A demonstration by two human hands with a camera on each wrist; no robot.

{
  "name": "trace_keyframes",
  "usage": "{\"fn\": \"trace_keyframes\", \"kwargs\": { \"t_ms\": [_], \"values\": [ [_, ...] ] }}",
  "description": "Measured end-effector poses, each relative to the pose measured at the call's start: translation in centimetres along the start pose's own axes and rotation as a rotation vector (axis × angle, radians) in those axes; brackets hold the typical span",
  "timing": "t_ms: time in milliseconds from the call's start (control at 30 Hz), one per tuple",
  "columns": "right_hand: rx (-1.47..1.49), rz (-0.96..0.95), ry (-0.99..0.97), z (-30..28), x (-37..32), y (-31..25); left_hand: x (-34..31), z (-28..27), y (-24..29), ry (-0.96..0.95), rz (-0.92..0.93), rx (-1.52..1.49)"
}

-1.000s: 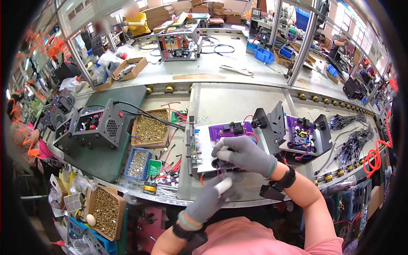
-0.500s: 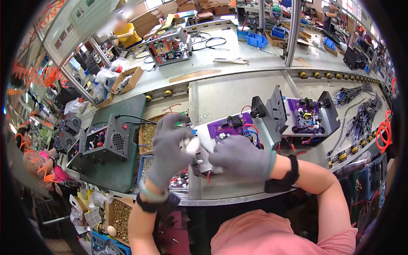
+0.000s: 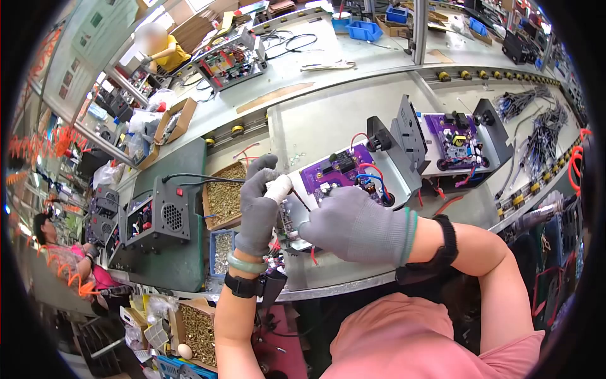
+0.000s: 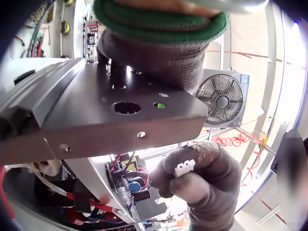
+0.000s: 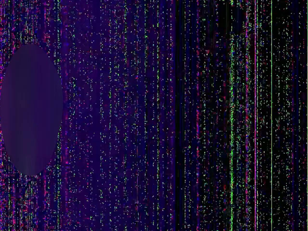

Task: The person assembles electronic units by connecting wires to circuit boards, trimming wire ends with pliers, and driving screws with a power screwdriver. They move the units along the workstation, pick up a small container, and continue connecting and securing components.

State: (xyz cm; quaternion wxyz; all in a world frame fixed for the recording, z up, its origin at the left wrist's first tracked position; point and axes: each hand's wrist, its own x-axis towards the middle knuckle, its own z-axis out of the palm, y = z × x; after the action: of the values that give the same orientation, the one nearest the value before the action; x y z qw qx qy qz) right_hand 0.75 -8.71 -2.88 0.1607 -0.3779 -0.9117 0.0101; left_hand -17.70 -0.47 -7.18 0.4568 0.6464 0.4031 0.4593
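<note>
In a grey glove, my left hand [image 3: 257,205] is at the front panel of an opened metal chassis [image 3: 394,167] that carries a purple circuit board [image 3: 338,170]. Its fingers pass behind the dark metal panel [image 4: 125,130] in the left wrist view, so what they hold is hidden. White wrapping [image 3: 279,188] covers one digit. My right hand [image 3: 360,224], also gloved, is over the chassis's near side, and its thumb and finger pinch a small white plug connector [image 4: 184,168]. A dark wire [image 3: 300,201] spans the gap between both hands.
The right wrist picture is only coloured noise. A second chassis with a purple board [image 3: 454,136] stands at right, beside bundled cables [image 3: 543,136]. Left are a grey finished unit [image 3: 158,218] on a green mat [image 3: 189,158] and a bin of brass parts [image 3: 224,196]. Another person [image 3: 167,54] sits across.
My left hand rose from the near edge to the left of the chassis, then settled at its front panel. The right hand came down to the near side. The head view has swung.
</note>
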Motion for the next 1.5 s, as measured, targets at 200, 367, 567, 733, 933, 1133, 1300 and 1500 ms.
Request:
{"fn": "trace_keyframes", "kwargs": {
  "t_ms": [200, 367, 567, 733, 933, 1133, 1300, 1500],
  "values": [
    [-0.028, 0.066, 0.247, 5.6, -0.3, 0.5, -0.3, 0.0, 0.4, 0.016, -0.021, -0.091],
    [0.000, 0.091, 0.290, 5.8, -0.2, 0.4, -0.6, 0.1, 0.6, 0.012, -0.031, -0.132],
    [0.051, 0.079, 0.343, 5.6, 0.4, 0.3, -0.5, 0.4, 0.4, 0.037, -0.014, -0.144],
    [0.033, 0.062, 0.120, 5.1, 1.3, 0.1, -0.7, 1.0, 0.9, 0.077, -0.051, -0.160],
    [0.132, 0.130, 0.151, 5.2, 1.5, -0.2, 0.0, 0.6, 0.4, 0.066, -0.001, 0.077],
    [0.277, 0.178, 0.274, 4.4, 0.7, 0.7, -0.2, 0.5, 1.9, 0.059, 0.098, 0.402],
    [0.989, 0.381, 0.263, 2.3, 0.4, 0.8, -2.6, 0.6, 7.3, -0.034, 0.480, 0.735],
    [1.182, 0.410, 0.311, 2.0, 2.0, 1.7, -4.0, -1.9, 9.0, 0.233, 0.595, 0.786]
  ]
}}
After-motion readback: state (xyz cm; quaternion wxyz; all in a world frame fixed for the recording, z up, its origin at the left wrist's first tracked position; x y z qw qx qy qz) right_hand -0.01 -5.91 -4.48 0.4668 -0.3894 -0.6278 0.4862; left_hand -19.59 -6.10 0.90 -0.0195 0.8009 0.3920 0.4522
